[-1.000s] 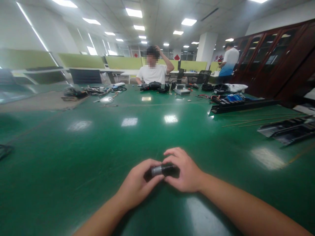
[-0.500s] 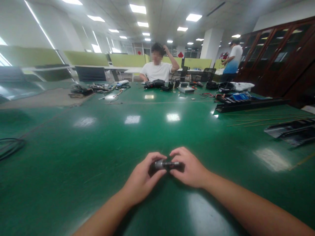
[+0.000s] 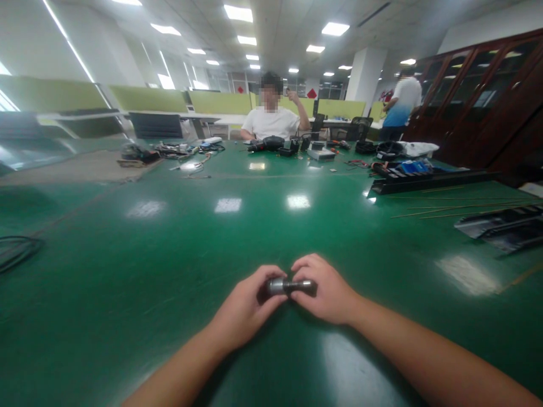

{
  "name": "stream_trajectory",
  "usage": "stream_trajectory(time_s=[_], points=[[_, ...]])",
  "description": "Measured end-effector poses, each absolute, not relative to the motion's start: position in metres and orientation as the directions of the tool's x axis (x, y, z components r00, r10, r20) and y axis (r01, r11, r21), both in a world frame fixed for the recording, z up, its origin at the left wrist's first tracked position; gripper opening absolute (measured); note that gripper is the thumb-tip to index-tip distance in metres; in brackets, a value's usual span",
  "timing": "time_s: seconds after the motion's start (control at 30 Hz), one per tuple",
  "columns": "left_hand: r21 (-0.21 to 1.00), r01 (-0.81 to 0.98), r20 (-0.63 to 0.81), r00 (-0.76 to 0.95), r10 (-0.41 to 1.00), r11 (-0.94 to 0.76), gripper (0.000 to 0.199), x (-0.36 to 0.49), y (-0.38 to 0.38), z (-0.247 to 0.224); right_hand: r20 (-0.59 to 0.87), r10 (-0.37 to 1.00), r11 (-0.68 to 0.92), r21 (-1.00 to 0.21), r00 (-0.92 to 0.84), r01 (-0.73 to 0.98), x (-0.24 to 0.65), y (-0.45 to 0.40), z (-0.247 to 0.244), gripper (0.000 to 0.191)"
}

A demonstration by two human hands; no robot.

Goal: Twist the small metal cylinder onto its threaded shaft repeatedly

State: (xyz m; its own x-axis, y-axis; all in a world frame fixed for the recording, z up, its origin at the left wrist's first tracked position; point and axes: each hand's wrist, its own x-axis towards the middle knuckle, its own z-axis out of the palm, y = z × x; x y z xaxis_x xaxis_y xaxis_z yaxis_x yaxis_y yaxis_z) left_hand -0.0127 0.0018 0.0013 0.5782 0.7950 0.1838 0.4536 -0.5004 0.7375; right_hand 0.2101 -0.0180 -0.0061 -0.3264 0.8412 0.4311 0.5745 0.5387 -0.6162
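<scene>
A short, dark cylinder (image 3: 278, 286), perhaps a small flashlight, lies sideways between my hands, low over the green tabletop or on it; I cannot tell which. Its left part is wider with a grey, shiny band, and its right part is slimmer and black. My left hand (image 3: 251, 302) is closed around the wide end, thumb below and fingers above. The slim end sits in the grip of my right hand (image 3: 324, 291), thumb and fingers on either side. Both outer tips of the cylinder are partly hidden by my palms. The fingertips of the two hands nearly meet.
Across the green table (image 3: 190, 237) sits a person in a white shirt (image 3: 271, 121), behind a black power drill (image 3: 267, 144). Black metal channels (image 3: 432, 181) and thin rods lie at right. A coiled black cable (image 3: 17, 251) rests at the left edge.
The cylinder looks turned about its long axis, with its slim part showing a smoother, shinier side. My hands have barely shifted. The seated person's raised hand has come away from their head.
</scene>
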Motion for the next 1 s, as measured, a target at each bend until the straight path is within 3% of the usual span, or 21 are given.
stream_trajectory(time_s=[0.47, 0.63, 0.8, 1.0], points=[[0.773, 0.475, 0.144, 0.514, 0.846, -0.42, 0.029, -0.0152, 0.0009, -0.0031, 0.407, 0.861, 0.508, -0.677, -0.304, 0.532, 0.2121, -0.0161, -0.0064, 0.013], [0.804, 0.425, 0.168, 0.51, 0.844, -0.416, 0.027, -0.0137, 0.0032, -0.004, 0.431, 0.841, 0.541, -0.634, -0.328, 0.552, 0.2111, -0.0183, -0.007, 0.014], [0.764, 0.422, 0.226, 0.533, 0.815, -0.488, 0.024, -0.0123, 0.002, 0.0008, 0.47, 0.811, 0.582, -0.585, -0.349, 0.565, 0.2101, -0.0185, -0.0108, 0.014], [0.756, 0.407, 0.221, 0.579, 0.785, -0.513, 0.02, -0.0126, -0.0019, 0.0045, 0.482, 0.814, 0.579, -0.619, -0.324, 0.532, 0.2101, -0.0191, -0.007, 0.023]])
